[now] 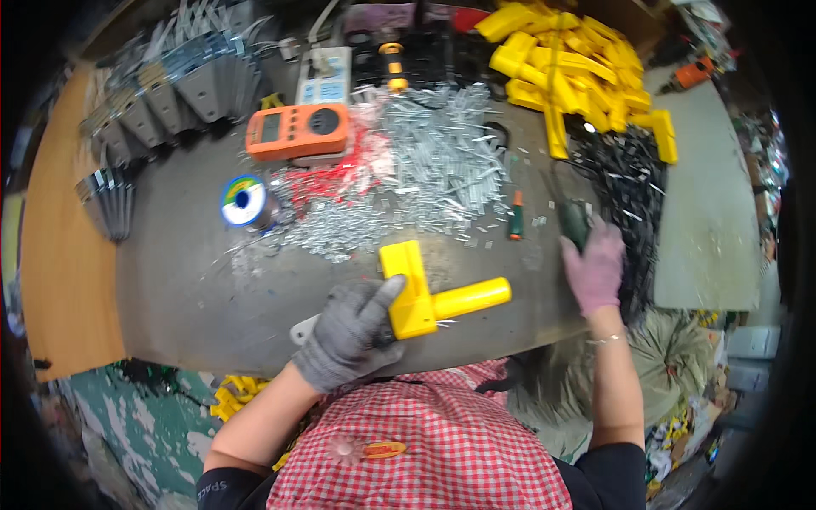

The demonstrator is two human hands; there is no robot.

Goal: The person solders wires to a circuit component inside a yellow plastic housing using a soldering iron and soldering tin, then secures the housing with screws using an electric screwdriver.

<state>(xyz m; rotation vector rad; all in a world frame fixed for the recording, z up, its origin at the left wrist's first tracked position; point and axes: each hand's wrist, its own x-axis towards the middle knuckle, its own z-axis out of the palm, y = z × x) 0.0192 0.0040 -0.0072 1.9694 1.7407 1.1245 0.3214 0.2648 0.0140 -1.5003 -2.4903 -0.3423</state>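
Observation:
My left hand (347,333), in a grey glove, is closed around a yellow plastic housing (410,293). The housing's round yellow handle (472,297) points to the right. From behind the glove pokes the rounded end of a grey metal plate (303,330) with a hole; whether it is joined to the housing is hidden. Over at the right, my right hand (597,265), in a pink glove, has its thumb and fingers around the lower end of a dark green tool (575,219) with a cable running upward. The tool's exact kind is unclear.
Small metal pins (446,144) and red parts (361,166) are heaped mid-table. Behind them stand an orange meter (297,132), a solder spool (246,204) and a small green screwdriver (516,217). Yellow housings (578,64), black strips (633,195) and metal plates (161,93) are piled around.

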